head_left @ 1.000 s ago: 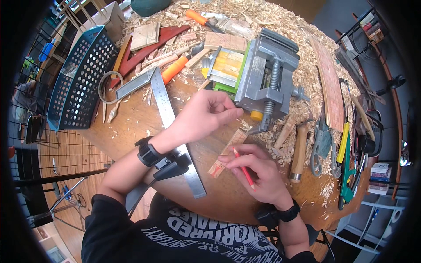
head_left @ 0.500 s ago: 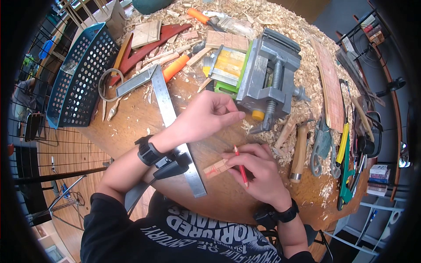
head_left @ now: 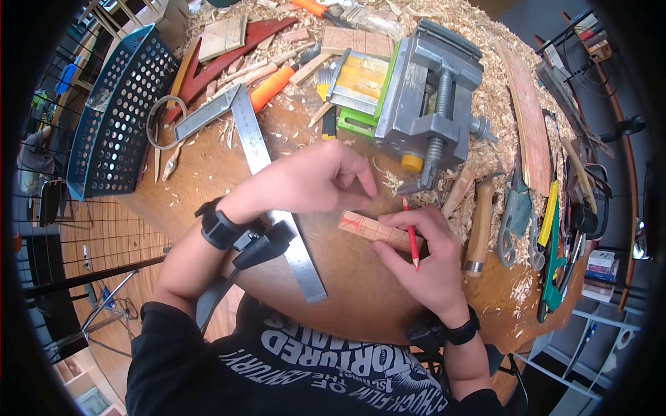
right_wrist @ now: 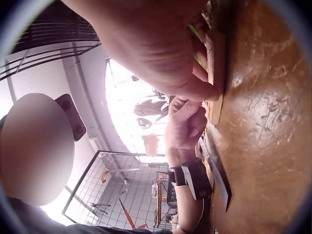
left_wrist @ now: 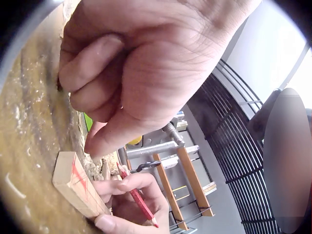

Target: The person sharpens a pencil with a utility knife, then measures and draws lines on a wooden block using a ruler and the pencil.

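My right hand (head_left: pixel 431 267) grips a small wooden block (head_left: pixel 368 227), thumb along its near side. A red pencil (head_left: pixel 413 243) stays tucked among the same hand's fingers, crossing over the block. Pencil lines and a red mark show at the block's free end, facing my left hand (head_left: pixel 312 177). That hand hovers just beyond this end, its fingers curled toward the palm in the left wrist view, with nothing visible in them. Beneath the left wrist lies a metal try square (head_left: pixel 309 277), its blade running toward the table's near edge.
A grey vise (head_left: pixel 430 104) stands beyond the hands among wood shavings (head_left: pixel 485 41). At the right lie a wooden-handled tool (head_left: pixel 480 222), scissors (head_left: pixel 515 215) and a green-handled tool (head_left: pixel 553 288). A blue perforated basket (head_left: pixel 125 111) and an orange handle (head_left: pixel 272 90) are at the left.
My right hand has turned the block so its marked end swings from near me to the upper left, shifting it slightly rightward. My left hand's fingers have come down near that end.
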### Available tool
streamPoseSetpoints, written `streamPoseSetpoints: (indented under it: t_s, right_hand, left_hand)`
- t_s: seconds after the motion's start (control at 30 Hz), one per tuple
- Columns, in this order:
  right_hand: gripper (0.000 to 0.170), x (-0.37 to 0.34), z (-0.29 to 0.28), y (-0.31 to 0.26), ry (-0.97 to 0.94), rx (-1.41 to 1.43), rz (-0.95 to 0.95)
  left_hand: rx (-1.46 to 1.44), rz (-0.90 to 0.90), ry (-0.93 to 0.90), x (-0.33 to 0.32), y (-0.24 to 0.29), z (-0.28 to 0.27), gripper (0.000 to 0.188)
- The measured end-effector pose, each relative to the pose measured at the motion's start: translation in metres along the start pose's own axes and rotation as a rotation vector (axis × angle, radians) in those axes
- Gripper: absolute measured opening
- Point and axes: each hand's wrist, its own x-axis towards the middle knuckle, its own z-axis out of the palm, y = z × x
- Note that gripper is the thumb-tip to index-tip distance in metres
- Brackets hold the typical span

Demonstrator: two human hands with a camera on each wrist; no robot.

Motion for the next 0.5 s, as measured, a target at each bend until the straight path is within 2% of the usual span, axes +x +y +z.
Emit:
streamPoseSetpoints:
  t_s: [0.2, 0.27, 0.3, 0.33, 0.4, 0.47, 0.5]
  right_hand:
    - [0.019, -0.003, -0.001, -0.004, 0.100, 0.026, 0.053]
    - [0.008, -0.007, 0.002, -0.001, 0.265, 0.339, 0.151]
    - [0.016, -0.007, 0.000, -0.008, 0.282, 0.442, 0.187]
    - [0.016, -0.009, -0.002, -0.006, 0.278, 0.443, 0.197]
    - [0.030, -0.015, -0.011, 0.001, 0.197, 0.557, 0.241]
    - [0.030, -0.012, -0.009, -0.002, 0.176, 0.522, 0.262]
    - [0.026, -0.006, -0.006, -0.010, 0.243, 0.581, 0.346]
  left_hand:
    - [0.037, -0.014, -0.082, -0.002, 0.004, -0.004, 0.033]
    - [0.113, 0.004, -0.084, -0.003, 0.004, -0.005, 0.036]
    - [0.106, -0.002, -0.089, -0.002, 0.002, -0.003, 0.036]
    - [0.088, -0.007, -0.112, -0.002, -0.001, -0.001, 0.037]
    - [0.061, -0.018, -0.137, -0.002, -0.005, 0.001, 0.038]
    - [0.103, -0.011, -0.155, -0.002, -0.005, 0.000, 0.038]
    - [0.097, -0.014, -0.157, -0.003, -0.005, 0.000, 0.038]
